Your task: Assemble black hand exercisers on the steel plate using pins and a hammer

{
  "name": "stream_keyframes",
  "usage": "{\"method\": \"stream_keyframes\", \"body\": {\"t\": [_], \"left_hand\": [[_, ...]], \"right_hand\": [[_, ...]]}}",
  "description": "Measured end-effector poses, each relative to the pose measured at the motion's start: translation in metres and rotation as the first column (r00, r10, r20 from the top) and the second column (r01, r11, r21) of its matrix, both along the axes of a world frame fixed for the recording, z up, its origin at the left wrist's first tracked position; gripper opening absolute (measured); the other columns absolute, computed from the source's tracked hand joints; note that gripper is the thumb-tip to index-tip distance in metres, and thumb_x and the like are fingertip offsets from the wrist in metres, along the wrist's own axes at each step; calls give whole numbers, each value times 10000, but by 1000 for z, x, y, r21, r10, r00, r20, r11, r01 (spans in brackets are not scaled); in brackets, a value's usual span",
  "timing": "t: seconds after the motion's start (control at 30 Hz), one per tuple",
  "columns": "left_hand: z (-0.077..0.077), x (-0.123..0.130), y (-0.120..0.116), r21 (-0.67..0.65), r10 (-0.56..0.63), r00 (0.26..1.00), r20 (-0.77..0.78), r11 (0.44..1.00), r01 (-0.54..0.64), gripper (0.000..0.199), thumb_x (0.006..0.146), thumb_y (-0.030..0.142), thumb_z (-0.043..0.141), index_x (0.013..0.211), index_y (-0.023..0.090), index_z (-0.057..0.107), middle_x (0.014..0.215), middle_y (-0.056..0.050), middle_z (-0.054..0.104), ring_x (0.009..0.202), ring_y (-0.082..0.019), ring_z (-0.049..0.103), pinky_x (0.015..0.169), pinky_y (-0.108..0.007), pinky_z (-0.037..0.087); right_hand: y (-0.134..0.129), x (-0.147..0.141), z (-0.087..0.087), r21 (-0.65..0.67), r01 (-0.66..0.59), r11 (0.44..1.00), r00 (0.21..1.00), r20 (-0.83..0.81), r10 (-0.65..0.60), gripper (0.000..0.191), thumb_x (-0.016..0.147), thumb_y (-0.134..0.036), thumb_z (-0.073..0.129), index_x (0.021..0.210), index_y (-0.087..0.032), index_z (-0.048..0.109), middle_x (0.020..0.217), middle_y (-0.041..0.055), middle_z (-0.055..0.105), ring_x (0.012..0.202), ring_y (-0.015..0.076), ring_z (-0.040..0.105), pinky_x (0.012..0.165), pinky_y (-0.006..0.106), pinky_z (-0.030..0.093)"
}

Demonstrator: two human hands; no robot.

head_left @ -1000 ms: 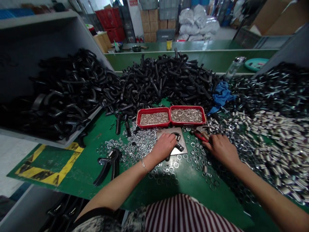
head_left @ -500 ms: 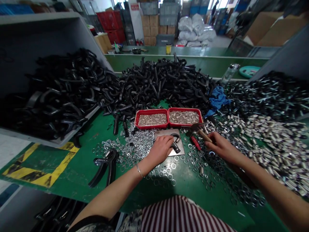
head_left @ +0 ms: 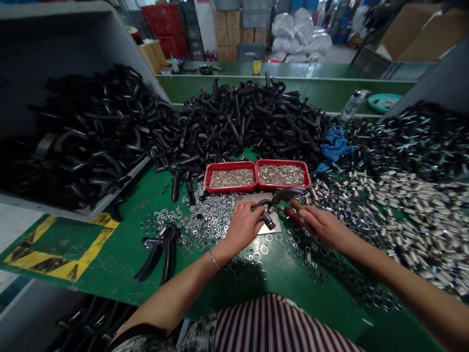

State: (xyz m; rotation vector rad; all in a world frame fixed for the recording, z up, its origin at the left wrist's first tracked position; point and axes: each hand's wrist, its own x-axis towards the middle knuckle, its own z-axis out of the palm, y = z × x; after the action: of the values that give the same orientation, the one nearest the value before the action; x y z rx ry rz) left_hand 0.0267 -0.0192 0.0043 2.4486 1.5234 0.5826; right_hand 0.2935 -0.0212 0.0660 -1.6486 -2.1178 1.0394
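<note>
My left hand [head_left: 244, 225] is closed on a black curved metal part [head_left: 268, 220] and presses it onto a flat steel plate [head_left: 252, 198]. A silvery pin or sleeve shows in the part's curve. Closed around a wooden handle, my right hand [head_left: 320, 224] holds a hammer [head_left: 284, 195], its dark head just right of the part and above the plate's edge. Under the hammer lies a red-handled tool [head_left: 293, 215], partly hidden by my right fingers. Two red trays [head_left: 256, 185] of small metal pieces stand behind the plate.
Black curved parts [head_left: 234, 117] are heaped at the back and spill from a grey bin [head_left: 135, 183]. Loose rings [head_left: 205, 220] surround the plate. Silver sleeves [head_left: 414, 215] pile up at right. A blue cloth [head_left: 335, 144] and an assembled black clamp-like piece [head_left: 164, 249] lie nearby.
My right hand has brought the hammer left and slightly up, so its head is closer to the black part. My left hand stays on the part. The camera view has tilted slightly.
</note>
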Motion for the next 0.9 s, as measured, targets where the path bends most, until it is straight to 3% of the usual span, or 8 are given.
{"method": "stream_keyframes", "body": {"t": [0.2,0.3,0.4,0.57,0.63,0.73,0.8,0.9], "left_hand": [[-11,4,-3,12,102,990,95,995,-103,944,873,325,659,1577,137,58,1313,-167,550,1206,-358,475,1065,-554,355],[-12,4,-2,-7,93,990,101,996,-93,925,872,326,652,1576,134,85,1342,-177,539,1226,-368,458,1079,-571,342],[-2,3,2,-63,76,985,153,996,-67,837,853,322,662,1549,146,231,1317,-170,564,1226,-374,472,1065,-582,366],[19,-5,17,-364,164,859,485,931,27,734,885,392,637,1518,198,320,1136,-125,657,1037,-286,629,957,-498,498],[20,-11,21,-409,200,829,523,912,38,720,890,387,632,1509,185,326,1150,-134,655,1031,-271,638,960,-487,503],[10,-19,20,-283,190,910,368,955,-85,490,856,323,668,1309,186,543,1248,-132,614,1200,-305,545,1073,-530,408],[3,-21,15,-220,168,948,271,969,-109,324,874,332,655,1158,183,618,1228,-117,621,1226,-303,512,1096,-515,377],[-3,-17,9,-198,161,964,213,973,-119,416,878,445,664,1189,175,608,1242,-116,616,1221,-298,506,1088,-481,377]], "right_hand": [[-4,-25,4,75,-85,994,995,63,80,412,967,-557,441,1031,-192,620,748,73,664,650,207,614,598,303,436],[0,-25,0,-168,-74,983,994,-93,59,450,966,-607,412,995,-206,614,640,20,613,496,162,544,483,276,409],[0,-10,0,-294,109,950,945,-266,-190,493,968,-649,350,1081,-226,574,665,-9,603,381,127,434,376,274,363],[15,55,-15,187,382,905,908,107,-405,428,925,-541,478,1153,-201,604,806,82,669,594,212,584,533,332,450],[26,81,-23,391,299,870,869,266,-418,461,928,-471,473,1246,-160,597,934,140,690,740,262,623,651,381,479],[33,93,-32,559,64,827,833,427,-352,442,964,-400,415,1242,-126,622,1092,200,667,959,324,612,839,469,467],[30,78,-34,577,-92,812,817,510,-270,407,995,-388,379,1139,-140,667,1100,200,656,1033,337,592,918,498,433],[20,35,-39,418,-190,888,831,551,-82,394,1018,-445,381,1017,-176,669,1010,153,663,958,290,629,824,404,476]]}}
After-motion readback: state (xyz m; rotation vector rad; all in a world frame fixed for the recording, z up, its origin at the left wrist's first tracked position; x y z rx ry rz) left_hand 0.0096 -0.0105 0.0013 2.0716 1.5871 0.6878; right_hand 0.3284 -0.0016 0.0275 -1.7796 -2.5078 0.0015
